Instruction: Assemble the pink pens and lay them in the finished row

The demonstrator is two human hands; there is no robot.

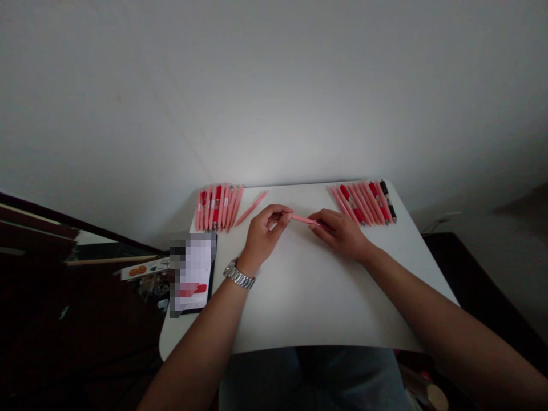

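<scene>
Over the middle of the table, a pink pen [301,218] is held level between my two hands. My left hand [266,231] pinches its left end between thumb and fingers. At the other end, my right hand [338,233] has its fingers closed on the pen and covers that tip. One loose pink pen [252,208] lies slanted just beyond my left hand. To its left is a row of pink and red pens [217,208]. Another row of pink, red and black pens [363,202] lies beyond my right hand.
A phone or tablet [199,274], partly blurred out, lies at the left side of the white table [317,297]. The wall [282,103] rises right behind the table's far edge. Dark clutter fills the floor at left, and a metallic cylinder [430,395] stands low at right.
</scene>
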